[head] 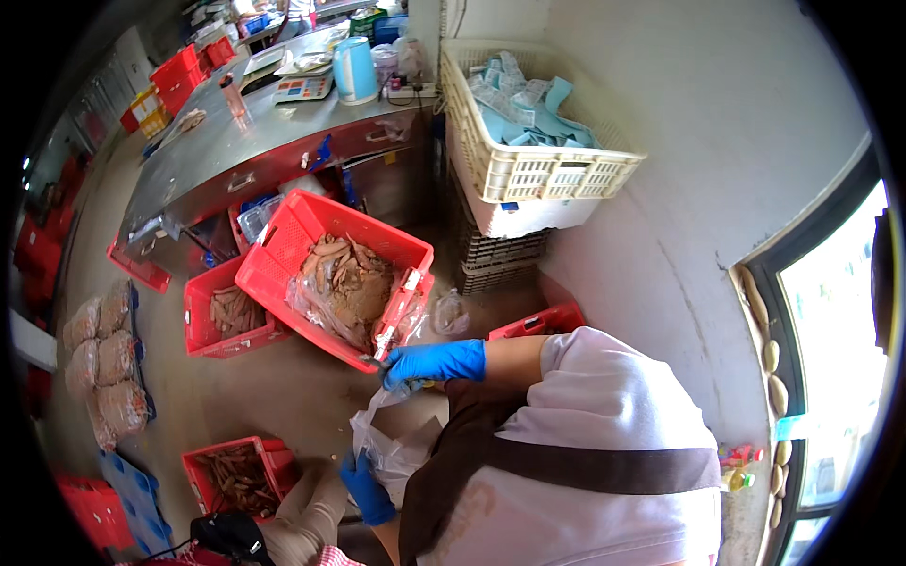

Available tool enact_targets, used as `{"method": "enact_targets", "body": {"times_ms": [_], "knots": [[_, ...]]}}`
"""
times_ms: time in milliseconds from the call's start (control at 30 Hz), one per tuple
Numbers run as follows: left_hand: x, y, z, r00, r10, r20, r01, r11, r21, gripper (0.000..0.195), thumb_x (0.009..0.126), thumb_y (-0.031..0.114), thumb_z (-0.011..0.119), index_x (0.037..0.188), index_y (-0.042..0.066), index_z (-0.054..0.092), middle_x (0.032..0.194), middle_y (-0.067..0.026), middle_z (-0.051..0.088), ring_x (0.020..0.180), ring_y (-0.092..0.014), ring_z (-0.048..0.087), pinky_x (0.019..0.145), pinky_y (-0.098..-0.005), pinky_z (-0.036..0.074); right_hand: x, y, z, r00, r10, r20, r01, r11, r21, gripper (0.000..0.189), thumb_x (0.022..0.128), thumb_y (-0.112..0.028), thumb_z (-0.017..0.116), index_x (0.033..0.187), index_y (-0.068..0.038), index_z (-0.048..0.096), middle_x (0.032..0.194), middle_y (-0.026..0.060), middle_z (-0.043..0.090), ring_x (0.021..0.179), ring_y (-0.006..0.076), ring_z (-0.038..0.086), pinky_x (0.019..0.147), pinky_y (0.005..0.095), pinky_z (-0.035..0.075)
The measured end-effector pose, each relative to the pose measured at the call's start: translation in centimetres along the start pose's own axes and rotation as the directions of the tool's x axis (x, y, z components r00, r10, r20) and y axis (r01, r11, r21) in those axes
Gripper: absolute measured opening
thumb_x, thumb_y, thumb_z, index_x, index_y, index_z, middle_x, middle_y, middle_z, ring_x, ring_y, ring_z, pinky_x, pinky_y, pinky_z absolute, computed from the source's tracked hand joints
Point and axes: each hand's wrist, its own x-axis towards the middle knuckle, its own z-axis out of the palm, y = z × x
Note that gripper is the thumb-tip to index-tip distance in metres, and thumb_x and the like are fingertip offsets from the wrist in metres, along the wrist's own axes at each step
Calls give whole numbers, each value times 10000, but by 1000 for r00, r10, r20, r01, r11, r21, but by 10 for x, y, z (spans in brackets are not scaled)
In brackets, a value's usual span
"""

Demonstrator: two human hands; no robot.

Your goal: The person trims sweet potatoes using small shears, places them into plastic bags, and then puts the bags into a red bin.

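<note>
My right hand (432, 364), in a blue glove, grips the upper edge of a white plastic bag (396, 453). Something small and dark shows at its fingertips, too unclear to name. My left hand (367, 488), also blue-gloved, holds the bag's lower side, and the film stretches between both hands. Part of the bag is hidden behind my brown apron. Just beyond my right hand, a large red plastic crate (269, 276) stands tilted, with brown elongated roots (336, 262), brown crumbly material (357, 297) and clear plastic film in it.
Smaller red crates (195, 318) (195, 481) hold similar roots. A person (304, 506) in beige trousers is at the lower left. Filled sacks (117, 361) lie beyond. A metal table (191, 156) carries a scale (303, 88) and blue kettle (355, 71). A cream basket (559, 173) stands by the wall.
</note>
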Motion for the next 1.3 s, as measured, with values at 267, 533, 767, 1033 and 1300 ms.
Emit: {"method": "enact_targets", "body": {"times_ms": [267, 533, 767, 1033, 1300], "knots": [[3, -8, -2, 976, 27, -217, -41, 997, -58, 198, 842, 142, 488, 967, 3, 554, 807, 8, 533, 670, -67, 456, 597, -210, 378, 6, -35, -50, 999, -6, -49, 0, 993, -114, 171, 735, -251, 577, 700, -85, 601, 606, -15, 566, 552, 71, 477, 477, 227, 335], [84, -6, 64, 967, 120, -225, -62, 967, 249, 209, 853, 184, 463, 947, 20, 552, 736, 12, 500, 638, -76, 453, 569, -200, 361, -59, -119, -166, 973, -214, -87, 209, 976, -61, 204, 815, -256, 534, 788, -67, 605, 691, -5, 592, 641, 76, 513, 562, 227, 388], [156, 74, 171, 978, -103, -184, 111, 993, 36, 151, 853, 183, 489, 841, 47, 553, 701, 14, 497, 624, -75, 445, 588, -217, 388, -213, -183, -277, 724, -543, -425, 455, 839, -298, 121, 739, -135, 604, 715, -22, 641, 799, 76, 609, 680, 141, 576, 572, 208, 437], [202, 101, 248, 998, -47, 32, 42, 986, 163, 150, 869, 186, 498, 888, 59, 576, 702, 35, 503, 625, -54, 431, 569, -200, 362, -322, -216, -411, 156, -515, -843, 270, 843, -465, 207, 851, -218, 499, 803, -50, 609, 737, 25, 616, 629, 55, 503, 525, 169, 367], [212, 96, 259, 997, -46, 65, 34, 985, 171, 169, 870, 188, 494, 917, 43, 568, 754, 20, 528, 642, -70, 455, 574, -216, 383, -324, -225, -488, 268, -498, -824, -245, 793, -559, 202, 819, -192, 508, 806, -42, 643, 666, 4, 569, 546, 43, 454, 519, 188, 345]]}}
